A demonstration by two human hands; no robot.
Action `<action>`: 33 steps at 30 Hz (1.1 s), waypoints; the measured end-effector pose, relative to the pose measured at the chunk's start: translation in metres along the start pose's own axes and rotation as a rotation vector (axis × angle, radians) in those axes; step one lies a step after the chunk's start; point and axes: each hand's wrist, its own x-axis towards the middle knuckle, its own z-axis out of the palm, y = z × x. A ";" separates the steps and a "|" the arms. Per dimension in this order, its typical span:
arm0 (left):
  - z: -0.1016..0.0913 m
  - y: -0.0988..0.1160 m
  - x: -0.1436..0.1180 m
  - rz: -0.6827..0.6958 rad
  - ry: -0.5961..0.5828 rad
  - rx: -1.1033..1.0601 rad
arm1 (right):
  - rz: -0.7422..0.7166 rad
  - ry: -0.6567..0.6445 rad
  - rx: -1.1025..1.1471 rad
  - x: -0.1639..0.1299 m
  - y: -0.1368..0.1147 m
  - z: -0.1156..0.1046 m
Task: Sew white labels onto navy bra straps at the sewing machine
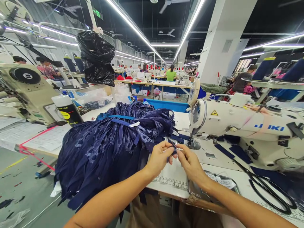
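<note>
At the far left a beige sewing machine (39,91) is standing, with a black spray can with a white cap (67,109) leaning just beside it. A black plastic bag (96,57) is hanging behind. Next, a large pile of navy strips (99,152) is spreading over the tabletop (204,158) and drooping past its front edge; a white tag (135,124) is lying on top. Right of the pile's lower part, the left hand (158,158) is pinching a small navy piece (174,151) between nearly closed fingers. The piece is sitting above the tabletop between both hands, in front of the needle area. The right hand (190,161) is meeting it with thumb and fingertips drawn together; its exact grip is hard to tell. Farther right, a white sewing machine (228,110) is standing, and black-handled scissors (249,173) are lying before it.
</note>
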 end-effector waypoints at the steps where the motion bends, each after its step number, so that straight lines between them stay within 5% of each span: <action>1: 0.001 -0.001 -0.001 0.001 -0.014 0.024 | 0.001 -0.017 0.009 0.002 -0.002 0.000; 8: -0.003 -0.002 -0.002 -0.001 0.018 0.091 | 0.096 0.029 0.248 0.011 -0.012 -0.011; 15: -0.012 -0.007 0.000 -0.040 -0.023 0.106 | 0.017 -0.003 -0.088 0.005 -0.006 -0.034; 20: -0.008 -0.005 0.000 -0.021 -0.055 0.296 | 0.054 -0.052 0.240 0.005 -0.018 -0.026; 26: -0.010 -0.001 0.016 0.373 0.019 0.988 | 0.457 0.070 0.890 -0.029 -0.041 -0.007; 29: -0.016 0.004 0.034 0.455 0.097 1.136 | 0.557 -0.145 0.881 -0.073 -0.041 -0.001; 31: -0.019 0.006 0.043 0.458 0.173 1.135 | 0.461 -0.332 0.706 -0.097 -0.035 -0.006; 33: -0.021 0.005 0.047 0.482 0.127 1.094 | 0.373 -0.371 0.463 -0.106 -0.022 -0.025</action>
